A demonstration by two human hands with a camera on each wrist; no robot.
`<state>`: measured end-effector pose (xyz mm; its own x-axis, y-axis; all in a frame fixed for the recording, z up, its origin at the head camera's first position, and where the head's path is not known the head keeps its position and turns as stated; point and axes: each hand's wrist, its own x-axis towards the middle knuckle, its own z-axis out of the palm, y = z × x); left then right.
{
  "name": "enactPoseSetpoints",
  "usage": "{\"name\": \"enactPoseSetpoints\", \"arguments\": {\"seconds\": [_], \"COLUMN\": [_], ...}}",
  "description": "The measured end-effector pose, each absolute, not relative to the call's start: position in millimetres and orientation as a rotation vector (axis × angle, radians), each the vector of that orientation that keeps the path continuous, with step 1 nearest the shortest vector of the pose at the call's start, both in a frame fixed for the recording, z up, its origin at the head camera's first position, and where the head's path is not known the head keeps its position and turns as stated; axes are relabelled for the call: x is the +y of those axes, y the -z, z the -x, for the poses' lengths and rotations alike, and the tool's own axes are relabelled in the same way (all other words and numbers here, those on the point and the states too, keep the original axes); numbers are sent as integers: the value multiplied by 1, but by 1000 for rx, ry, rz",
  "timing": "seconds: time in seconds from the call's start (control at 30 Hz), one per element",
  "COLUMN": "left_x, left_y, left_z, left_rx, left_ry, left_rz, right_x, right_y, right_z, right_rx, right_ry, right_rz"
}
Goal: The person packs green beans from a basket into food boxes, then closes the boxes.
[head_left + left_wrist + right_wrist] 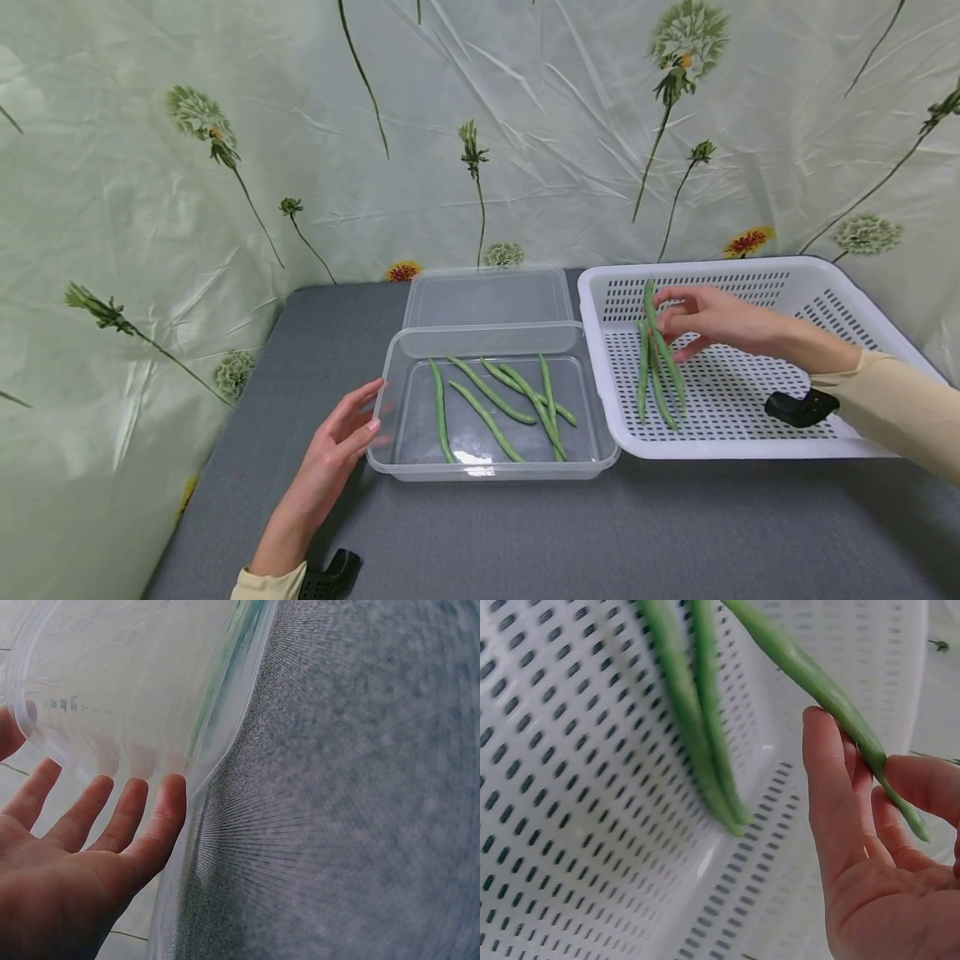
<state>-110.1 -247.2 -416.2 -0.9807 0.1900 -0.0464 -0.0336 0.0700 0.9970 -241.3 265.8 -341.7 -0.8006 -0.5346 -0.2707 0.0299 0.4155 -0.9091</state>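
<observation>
My right hand (pixel 716 321) pinches a green bean (pixel 814 679) near one end between thumb and fingers, above the white perforated basket (pixel 750 451). Two other green beans (pixel 691 712) lie side by side on the basket floor, just under the held one. My left hand (pixel 330 462) is at the left side of a clear plastic container (pixel 491 472). Its fingers are spread and nearly straight, with fingertips (pixel 174 791) right at the outer wall. Several green beans (pixel 480 412) lie loose in that container, some crossing each other.
A clear flat lid (pixel 491 298) lies behind the container on the grey tabletop (pixel 525 533). The container's right rim stands right beside the basket's left wall. A flower-printed sheet (pixel 420 208) hangs behind the table and along its left side.
</observation>
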Motion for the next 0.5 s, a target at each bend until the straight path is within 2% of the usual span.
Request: {"name": "enactPoseSetpoints", "arguments": {"seconds": [0.5], "left_x": [-247], "left_y": [416], "left_z": [110], "left_rx": [2176], "left_ry": [-2030], "left_rz": [-154], "right_x": [242], "right_y": [309], "right_z": [232], "right_rx": [2180], "right_ry": [1478], "right_rz": [452]}}
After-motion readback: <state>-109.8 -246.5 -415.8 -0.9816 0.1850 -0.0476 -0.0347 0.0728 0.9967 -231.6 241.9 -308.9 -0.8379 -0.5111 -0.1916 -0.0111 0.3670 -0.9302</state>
